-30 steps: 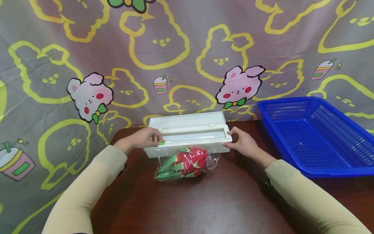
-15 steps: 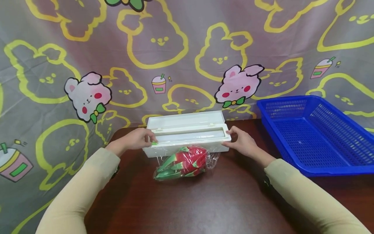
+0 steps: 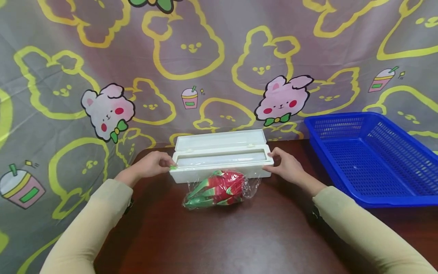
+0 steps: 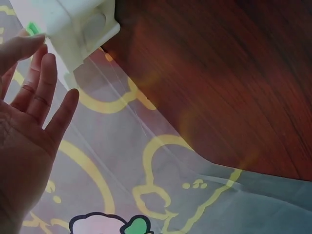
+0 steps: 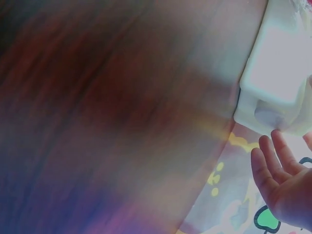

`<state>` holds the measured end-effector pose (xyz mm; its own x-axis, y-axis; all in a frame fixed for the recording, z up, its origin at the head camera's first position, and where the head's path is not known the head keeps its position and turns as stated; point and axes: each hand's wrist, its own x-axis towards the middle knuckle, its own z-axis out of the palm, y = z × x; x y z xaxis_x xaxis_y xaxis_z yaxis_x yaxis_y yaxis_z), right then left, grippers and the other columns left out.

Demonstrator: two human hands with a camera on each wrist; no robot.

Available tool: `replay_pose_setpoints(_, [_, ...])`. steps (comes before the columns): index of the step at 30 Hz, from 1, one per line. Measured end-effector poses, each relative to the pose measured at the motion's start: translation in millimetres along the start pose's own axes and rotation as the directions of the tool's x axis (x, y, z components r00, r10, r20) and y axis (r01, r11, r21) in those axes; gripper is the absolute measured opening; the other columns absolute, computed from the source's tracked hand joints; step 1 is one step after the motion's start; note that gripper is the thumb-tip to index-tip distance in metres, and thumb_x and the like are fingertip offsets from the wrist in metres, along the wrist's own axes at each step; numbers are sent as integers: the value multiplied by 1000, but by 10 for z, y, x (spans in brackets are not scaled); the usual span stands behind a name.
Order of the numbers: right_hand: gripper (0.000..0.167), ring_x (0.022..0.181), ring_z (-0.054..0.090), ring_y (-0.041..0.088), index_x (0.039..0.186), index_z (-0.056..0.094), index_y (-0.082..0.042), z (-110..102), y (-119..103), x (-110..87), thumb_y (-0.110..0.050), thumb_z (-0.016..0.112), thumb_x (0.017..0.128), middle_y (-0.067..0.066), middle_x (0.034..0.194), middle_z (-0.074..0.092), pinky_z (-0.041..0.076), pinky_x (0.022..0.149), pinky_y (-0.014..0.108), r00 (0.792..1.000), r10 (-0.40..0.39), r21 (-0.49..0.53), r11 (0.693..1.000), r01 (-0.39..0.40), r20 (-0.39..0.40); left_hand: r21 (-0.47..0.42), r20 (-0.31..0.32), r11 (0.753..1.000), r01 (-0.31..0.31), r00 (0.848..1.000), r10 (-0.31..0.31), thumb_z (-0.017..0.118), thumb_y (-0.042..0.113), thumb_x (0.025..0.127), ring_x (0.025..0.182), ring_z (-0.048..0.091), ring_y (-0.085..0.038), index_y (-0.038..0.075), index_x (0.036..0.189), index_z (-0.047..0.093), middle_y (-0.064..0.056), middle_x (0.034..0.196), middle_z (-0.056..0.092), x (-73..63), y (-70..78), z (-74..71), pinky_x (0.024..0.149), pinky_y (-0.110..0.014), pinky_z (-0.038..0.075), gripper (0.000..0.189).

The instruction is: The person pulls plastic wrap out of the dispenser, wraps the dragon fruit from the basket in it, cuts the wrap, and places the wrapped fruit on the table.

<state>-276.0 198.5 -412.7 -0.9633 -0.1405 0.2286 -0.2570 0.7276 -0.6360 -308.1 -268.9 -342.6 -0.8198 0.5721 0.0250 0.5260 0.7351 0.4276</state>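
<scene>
A white cling film dispenser (image 3: 181, 176) stands on the table, its lid (image 3: 220, 140) tipped up at the back and a film roll (image 3: 222, 159) lying inside. At its left front corner my left hand (image 3: 150, 163) pinches the small green slide cutter (image 3: 173, 167), which also shows in the left wrist view beside the thumb. My right hand (image 3: 285, 163) holds the right end of the dispenser between thumb and finger. Before the dispenser lies a red and green dragon fruit (image 3: 230, 186), with clear film (image 3: 251, 186) around it that reaches back to the dispenser's front.
To the right, a blue plastic basket (image 3: 362, 163) with slotted walls stands on the dark wooden table (image 3: 226, 243). A patterned curtain (image 3: 219, 49) hangs directly behind the dispenser.
My left hand has slid the green cutter leftward along the dispenser's front edge to its left end. The right hand keeps its hold, and the dragon fruit stays in place.
</scene>
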Motion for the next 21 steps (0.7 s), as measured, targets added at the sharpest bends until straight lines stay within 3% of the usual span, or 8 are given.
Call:
replay_pose_setpoints(8, [45, 101, 59, 34, 105, 55, -10, -15, -69, 19, -35, 81, 79, 18, 116, 63, 47, 77, 48, 1000, -10, -72, 997, 11, 14, -45, -50, 993, 105, 993, -107, 75, 5, 84, 81, 60, -20, 8, 104, 76, -3, 95, 68, -86, 37, 33, 76, -40, 54, 21])
replay_pose_setpoints(12, [47, 103, 57, 35, 107, 56, -9, -54, -110, 28, -37, 82, 79, 20, 118, 61, 47, 79, 50, 1000, -1, -106, 994, 4, 27, -81, -101, 990, 119, 987, -127, 75, 9, 85, 83, 60, -22, 7, 107, 75, -5, 98, 69, -134, 42, 59, 75, -39, 54, 22])
replay_pose_setpoints(18, [50, 105, 55, 36, 112, 60, -5, -96, -141, 13, -37, 81, 80, 21, 118, 59, 45, 86, 53, 999, 5, -115, 993, 0, 40, -123, -214, 982, 145, 962, -169, 75, 13, 86, 80, 58, -22, 7, 110, 73, -3, 91, 66, -194, 48, 107, 72, -37, 52, 25])
replay_pose_setpoints(21, [50, 109, 54, 37, 114, 61, -3, -109, -135, 2, -34, 81, 80, 21, 120, 58, 43, 91, 55, 1000, -16, -112, 993, 18, 24, -106, -256, 985, 136, 954, -159, 76, 17, 86, 78, 56, -21, 7, 108, 73, -1, 87, 64, -182, 106, 156, 69, -36, 50, 24])
